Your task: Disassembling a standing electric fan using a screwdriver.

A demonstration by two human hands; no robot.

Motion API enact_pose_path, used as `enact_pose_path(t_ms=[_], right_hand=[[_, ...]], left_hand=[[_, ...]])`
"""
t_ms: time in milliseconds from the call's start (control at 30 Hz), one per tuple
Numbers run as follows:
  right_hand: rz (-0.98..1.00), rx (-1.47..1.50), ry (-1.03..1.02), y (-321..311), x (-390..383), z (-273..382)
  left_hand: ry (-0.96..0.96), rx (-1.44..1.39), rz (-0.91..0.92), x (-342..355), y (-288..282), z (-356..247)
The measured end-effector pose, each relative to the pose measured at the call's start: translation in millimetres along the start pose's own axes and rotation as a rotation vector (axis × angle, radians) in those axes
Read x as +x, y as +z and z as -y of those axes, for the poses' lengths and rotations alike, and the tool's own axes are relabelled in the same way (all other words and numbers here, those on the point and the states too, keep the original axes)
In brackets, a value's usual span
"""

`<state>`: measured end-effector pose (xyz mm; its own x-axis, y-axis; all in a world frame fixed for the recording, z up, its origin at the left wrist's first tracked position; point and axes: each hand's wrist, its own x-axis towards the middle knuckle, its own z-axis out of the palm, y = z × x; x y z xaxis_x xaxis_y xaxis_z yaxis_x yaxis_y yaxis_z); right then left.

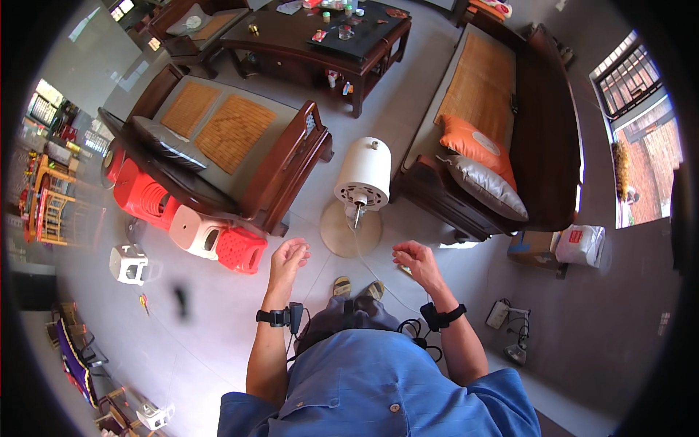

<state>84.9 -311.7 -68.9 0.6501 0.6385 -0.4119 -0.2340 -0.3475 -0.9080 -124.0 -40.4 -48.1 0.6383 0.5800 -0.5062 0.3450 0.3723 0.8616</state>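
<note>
My left hand [290, 255] is raised above the floor, fingers loosely bent and slightly apart, with nothing visible in it. Level with it on the other side, my right hand [413, 257] is also half-curled and seems to hold nothing. Between and beyond them stands a white, drum-shaped housing [364, 166] with a vented end and a small knob on top, like the motor head of a standing fan. It tops a metal pole [356, 216] on a round, pale base [333, 231]. Neither hand touches it. A thin cord trails from it toward my feet.
Plastic stools, red [242, 251] and white [131, 264], stand at left beside a wooden sofa [280, 175]. Another wooden sofa [546, 138] with pillows is at right. A dark low table [313, 47] stands far off. A power strip [498, 315] lies at right.
</note>
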Motion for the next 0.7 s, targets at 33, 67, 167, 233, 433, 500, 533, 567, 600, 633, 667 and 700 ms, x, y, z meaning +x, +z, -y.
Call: enact_pose_path(t_ms=[33, 67, 167, 233, 433, 500, 533, 567, 600, 633, 667, 700], right_hand=[[0.023, -0.004, -0.026, -3, 4, 8], [0.029, -0.015, -0.07, -7, 8, 8], [0.021, 0.011, -0.09, -10, 11, 28], [0.021, 0.025, -0.095, -15, 10, 28], [-0.063, -0.049, -0.012, -26, 0, 28], [-0.068, -0.023, -0.061, -35, 0, 19], [-0.098, -0.016, -0.03, -33, -2, 34], [-0.142, -0.035, -0.016, -31, -4, 38], [-0.163, -0.03, -0.001, -30, -7, 43], [-0.179, -0.027, 0.01, -29, -7, 47], [-0.19, -0.022, 0.017, -26, -7, 52], [-0.205, -0.017, 0.007, -25, -9, 54]], left_hand=[[0.027, 0.013, -0.008, -5, 4, -8], [0.033, 0.01, -0.015, -9, 6, -11], [0.053, 0.029, -0.018, -20, 6, -15], [0.032, 0.031, -0.026, -24, 7, -16], [0.003, -0.063, 0.013, 1, -3, -13], [0.033, -0.059, 0.032, 22, -5, -19], [0.073, -0.063, 0.034, 32, -8, -27], [0.059, -0.052, 0.048, 38, -13, -35], [0.097, -0.014, 0.062, 45, -15, -45], [0.138, 0.021, 0.072, 51, -16, -57], [0.198, 0.01, 0.07, 54, -19, -68], [0.19, 0.012, 0.083, 55, -20, -82]])
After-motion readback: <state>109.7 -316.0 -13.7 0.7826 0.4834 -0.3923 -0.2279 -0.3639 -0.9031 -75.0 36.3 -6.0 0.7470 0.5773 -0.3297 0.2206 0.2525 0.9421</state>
